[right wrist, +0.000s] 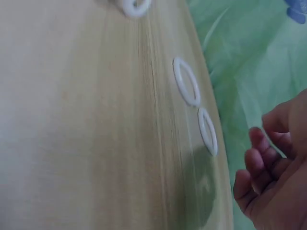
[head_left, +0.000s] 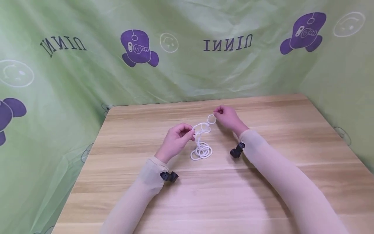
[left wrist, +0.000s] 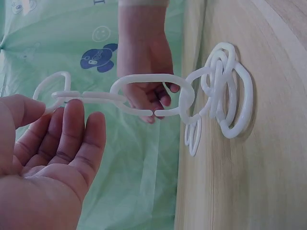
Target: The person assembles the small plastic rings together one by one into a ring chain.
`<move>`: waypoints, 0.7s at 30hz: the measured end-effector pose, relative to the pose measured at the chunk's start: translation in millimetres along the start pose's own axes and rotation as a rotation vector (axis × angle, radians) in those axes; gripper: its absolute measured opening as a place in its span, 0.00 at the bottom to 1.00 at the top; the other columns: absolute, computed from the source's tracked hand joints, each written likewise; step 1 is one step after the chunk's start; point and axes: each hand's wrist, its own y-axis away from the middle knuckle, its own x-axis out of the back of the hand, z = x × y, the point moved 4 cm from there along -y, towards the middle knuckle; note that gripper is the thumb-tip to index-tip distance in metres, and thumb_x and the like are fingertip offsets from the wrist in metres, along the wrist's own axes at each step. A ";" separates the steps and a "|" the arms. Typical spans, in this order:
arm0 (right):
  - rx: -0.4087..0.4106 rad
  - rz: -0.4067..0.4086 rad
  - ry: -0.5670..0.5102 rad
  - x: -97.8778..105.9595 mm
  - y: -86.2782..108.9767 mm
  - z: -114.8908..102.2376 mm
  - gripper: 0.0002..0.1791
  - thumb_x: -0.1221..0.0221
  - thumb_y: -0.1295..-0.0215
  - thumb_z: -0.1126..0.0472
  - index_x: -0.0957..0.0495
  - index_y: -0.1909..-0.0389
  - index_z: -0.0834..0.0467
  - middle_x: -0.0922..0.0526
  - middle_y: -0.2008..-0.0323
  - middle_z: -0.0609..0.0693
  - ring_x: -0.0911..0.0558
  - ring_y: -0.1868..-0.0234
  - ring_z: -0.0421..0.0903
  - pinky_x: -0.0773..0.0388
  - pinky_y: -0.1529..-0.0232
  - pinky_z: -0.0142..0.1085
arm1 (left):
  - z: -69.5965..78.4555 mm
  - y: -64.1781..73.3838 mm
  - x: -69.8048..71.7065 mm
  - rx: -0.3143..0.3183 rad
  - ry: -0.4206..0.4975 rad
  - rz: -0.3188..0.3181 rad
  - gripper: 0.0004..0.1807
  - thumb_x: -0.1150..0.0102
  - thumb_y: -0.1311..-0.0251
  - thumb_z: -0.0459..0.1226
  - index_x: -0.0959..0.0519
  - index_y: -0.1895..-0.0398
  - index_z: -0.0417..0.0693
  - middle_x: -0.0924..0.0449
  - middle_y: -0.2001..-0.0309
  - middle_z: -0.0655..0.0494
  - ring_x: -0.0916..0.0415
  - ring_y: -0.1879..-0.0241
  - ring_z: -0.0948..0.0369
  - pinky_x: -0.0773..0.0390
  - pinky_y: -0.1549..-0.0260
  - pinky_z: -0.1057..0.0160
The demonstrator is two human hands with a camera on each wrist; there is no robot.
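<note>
My left hand (head_left: 175,139) pinches the end link of a white plastic chain (left wrist: 148,78) between thumb and fingertips. From there the chain hangs down link by link, and its lower links lie in a loose pile (left wrist: 247,96) on the table. One hanging link has a small gap in its side. My right hand (head_left: 229,118), beyond the chain to the right, hovers with loosely bent fingers and nothing between them. Two separate white links lie close by it: a farther link (right wrist: 202,133) and a nearer link (right wrist: 179,85), side by side on the wood.
A light wooden table (head_left: 204,195) carries everything. Green printed cloth (head_left: 187,78) hangs behind it and along both sides, close to the table's far edge. Small black wrist cameras (head_left: 238,150) sit on both sleeves.
</note>
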 end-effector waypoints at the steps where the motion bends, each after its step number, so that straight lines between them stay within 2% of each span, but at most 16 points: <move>1: -0.003 -0.018 0.053 -1.4 -5.1 1.2 0.12 0.46 0.30 0.60 0.25 0.51 0.63 0.21 0.55 0.58 0.24 0.53 0.54 0.26 0.49 0.46 | -0.6 0.1 -0.1 0.006 -0.004 -0.001 0.05 0.41 0.33 0.32 0.21 0.60 0.36 0.19 0.66 0.47 0.18 0.67 0.52 0.21 0.71 0.63; 4: -0.005 -0.075 0.214 -4.5 -18.4 4.1 0.14 0.45 0.31 0.58 0.24 0.52 0.63 0.21 0.56 0.59 0.23 0.53 0.56 0.26 0.49 0.49 | -3.0 -0.2 0.2 0.017 -0.012 0.001 0.05 0.42 0.33 0.31 0.21 0.59 0.35 0.19 0.66 0.47 0.18 0.66 0.52 0.21 0.69 0.64; 6: -0.009 -0.106 0.307 -5.8 -24.7 6.7 0.14 0.43 0.32 0.56 0.23 0.54 0.63 0.20 0.56 0.59 0.23 0.54 0.56 0.26 0.50 0.49 | -4.4 -1.0 0.2 0.021 -0.017 -0.003 0.06 0.42 0.33 0.31 0.21 0.59 0.35 0.19 0.65 0.48 0.18 0.66 0.53 0.20 0.68 0.62; 9: -0.021 -0.133 0.395 -5.8 -29.3 9.0 0.14 0.42 0.33 0.54 0.22 0.57 0.62 0.19 0.58 0.58 0.23 0.56 0.55 0.26 0.52 0.48 | -6.3 -2.2 -0.6 0.028 -0.019 -0.015 0.06 0.42 0.33 0.31 0.21 0.58 0.36 0.19 0.64 0.48 0.18 0.66 0.55 0.19 0.66 0.59; 12: -0.040 -0.156 0.401 -7.5 -29.7 9.1 0.11 0.41 0.34 0.56 0.22 0.62 0.61 0.19 0.62 0.56 0.23 0.60 0.54 0.26 0.55 0.46 | -8.1 -1.9 0.1 0.042 -0.019 -0.012 0.05 0.42 0.34 0.31 0.21 0.59 0.37 0.19 0.64 0.48 0.19 0.66 0.56 0.19 0.65 0.60; 17: -0.058 -0.191 0.362 -8.3 -17.4 10.3 0.08 0.44 0.34 0.61 0.24 0.71 0.60 0.23 0.73 0.53 0.25 0.72 0.50 0.26 0.66 0.42 | -8.5 -3.0 0.5 0.052 -0.029 -0.006 0.06 0.41 0.34 0.32 0.20 0.59 0.37 0.19 0.64 0.47 0.19 0.66 0.55 0.20 0.67 0.64; 21: -0.045 -0.189 0.323 -8.1 0.8 11.9 0.08 0.43 0.32 0.60 0.24 0.68 0.60 0.22 0.71 0.53 0.24 0.70 0.50 0.26 0.65 0.41 | -6.8 -3.4 0.1 0.055 -0.023 -0.013 0.05 0.41 0.34 0.31 0.20 0.59 0.36 0.19 0.65 0.47 0.19 0.66 0.55 0.19 0.65 0.62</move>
